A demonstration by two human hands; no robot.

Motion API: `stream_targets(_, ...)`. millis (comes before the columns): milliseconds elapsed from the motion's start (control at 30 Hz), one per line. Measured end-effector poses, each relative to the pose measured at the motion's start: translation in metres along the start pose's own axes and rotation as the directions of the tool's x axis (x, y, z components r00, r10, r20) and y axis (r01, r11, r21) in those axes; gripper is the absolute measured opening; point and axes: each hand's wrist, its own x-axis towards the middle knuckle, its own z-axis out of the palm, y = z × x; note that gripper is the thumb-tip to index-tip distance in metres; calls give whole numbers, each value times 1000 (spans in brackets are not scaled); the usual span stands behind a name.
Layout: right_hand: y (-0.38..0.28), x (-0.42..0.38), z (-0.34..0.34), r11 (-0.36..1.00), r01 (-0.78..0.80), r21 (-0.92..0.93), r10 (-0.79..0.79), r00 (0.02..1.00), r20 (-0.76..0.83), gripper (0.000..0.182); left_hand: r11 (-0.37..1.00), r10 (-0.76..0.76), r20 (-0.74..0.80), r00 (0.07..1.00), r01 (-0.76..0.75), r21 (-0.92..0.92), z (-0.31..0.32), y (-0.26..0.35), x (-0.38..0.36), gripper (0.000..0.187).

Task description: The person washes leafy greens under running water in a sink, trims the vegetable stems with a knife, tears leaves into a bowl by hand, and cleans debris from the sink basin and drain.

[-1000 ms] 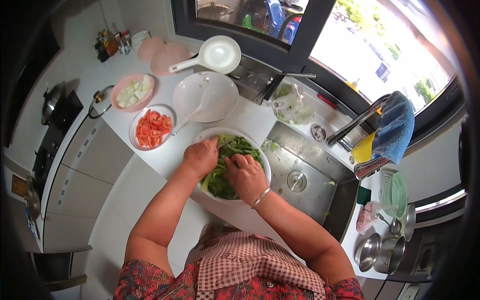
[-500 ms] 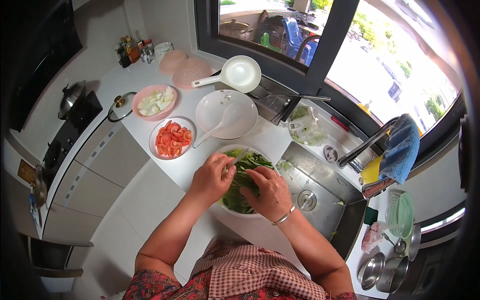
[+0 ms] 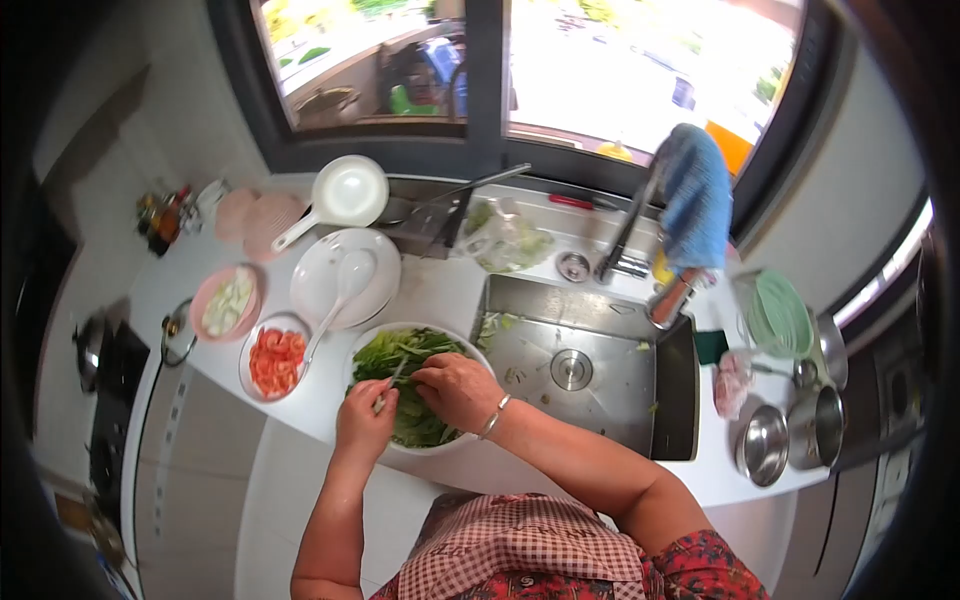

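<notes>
A white bowl (image 3: 362, 345) full of chopped leafy greens (image 3: 425, 425) stands at the counter's front edge, left of the sink. My left hand (image 3: 366, 418) is closed round the handle of what looks like a small knife (image 3: 399, 368), its thin blade pointing up and away over the greens. Over the right side of the bowl, my right hand (image 3: 458, 388) has its fingers bent and pressed together at the leaves, close to the blade. The fingertips are partly hidden, but they appear to pinch some of the greens.
Left of the bowl are cut tomatoes (image 3: 277, 361) in a dish, a pink bowl (image 3: 254, 309) of pale pieces, and a white plate (image 3: 300, 265) with a ladle (image 3: 352, 275). The steel sink (image 3: 620, 400) lies right, under the tap (image 3: 622, 235). Steel pots (image 3: 764, 446) stand farther right.
My view has swung to the right, so the counter appears shifted left. My right hand's fingers, spread over the greens before, have drawn together near the blade. The left still holds the knife.
</notes>
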Motion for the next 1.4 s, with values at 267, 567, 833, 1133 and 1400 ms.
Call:
stream_targets(267,-7,-43,-65,976,-42,215,98,961,-258,19,996,76,-176,982,-81,-24,-37,46,4,15)
stream_targets(567,55,-207,-92,689,-667,284,712,695,-96,15,831,46,326,944,145,-537,0,119,-35,22)
stream_targets(833,67,-247,-124,571,-761,308,821,523,-231,20,519,22,818,575,693,-501,110,148,-37,22)
stream_targets(1133,159,-193,-179,683,-728,65,719,653,-237,34,60,108,959,263,961,-271,200,174,7,31)
stream_targets(1400,293,-71,-241,635,-747,-198,599,637,-486,57,-158,120,937,327,938,-307,235,224,39,30)
